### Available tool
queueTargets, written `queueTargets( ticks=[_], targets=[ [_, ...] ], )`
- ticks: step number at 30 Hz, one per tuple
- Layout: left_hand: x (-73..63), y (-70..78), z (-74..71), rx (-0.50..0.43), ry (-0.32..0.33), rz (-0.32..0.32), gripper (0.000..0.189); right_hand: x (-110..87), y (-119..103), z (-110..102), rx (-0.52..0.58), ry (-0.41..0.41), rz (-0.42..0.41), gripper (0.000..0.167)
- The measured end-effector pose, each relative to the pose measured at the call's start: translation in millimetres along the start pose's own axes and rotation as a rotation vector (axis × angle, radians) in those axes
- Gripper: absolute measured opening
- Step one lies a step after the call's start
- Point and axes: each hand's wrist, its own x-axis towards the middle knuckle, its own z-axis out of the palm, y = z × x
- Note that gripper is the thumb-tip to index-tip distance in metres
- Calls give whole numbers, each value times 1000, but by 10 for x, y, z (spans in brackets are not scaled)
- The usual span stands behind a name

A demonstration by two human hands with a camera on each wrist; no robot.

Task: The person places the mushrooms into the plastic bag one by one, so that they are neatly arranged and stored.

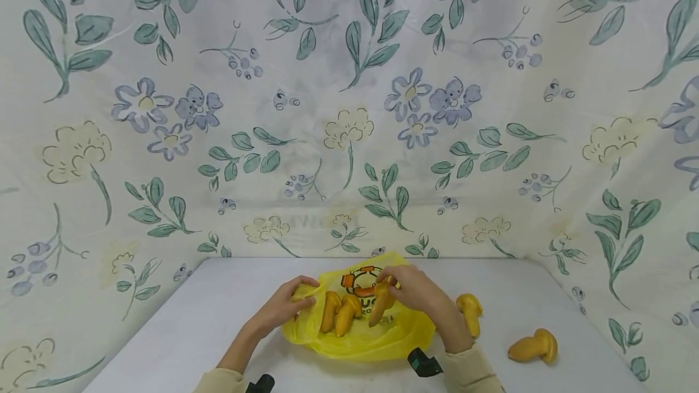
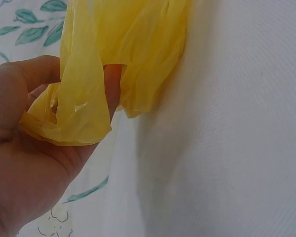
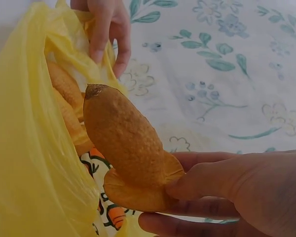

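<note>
A yellow plastic bag (image 1: pixel 377 347) with a printed logo lies on the table, its mouth spread. At the bag's left edge my left hand (image 1: pixel 285 307) holds the thin plastic, which folds between thumb and fingers in the left wrist view. Two golden-brown mushrooms (image 1: pixel 347 315) lie side by side within the bag. Over the bag's opening, my right hand (image 1: pixel 417 288) pinches another mushroom (image 3: pixel 126 138) by its cap, the stem's dark end pointing away from the fingers. Part of the bag's right side is hidden behind the right forearm.
Right of the bag, a mushroom (image 1: pixel 471 314) lies close by the right forearm. Another mushroom (image 1: pixel 534 346) rests farther right on the white table (image 1: pixel 229 287). A floral-patterned cloth (image 1: pixel 349 156) hangs behind the table and along its sides.
</note>
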Motion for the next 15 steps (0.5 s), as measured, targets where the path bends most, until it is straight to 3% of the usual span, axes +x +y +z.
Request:
queueTargets(
  ticks=[15],
  targets=[
    [19,-5,7,-6,3,-16,33,52,-69,144,-37,-44,-2,25]
  ],
)
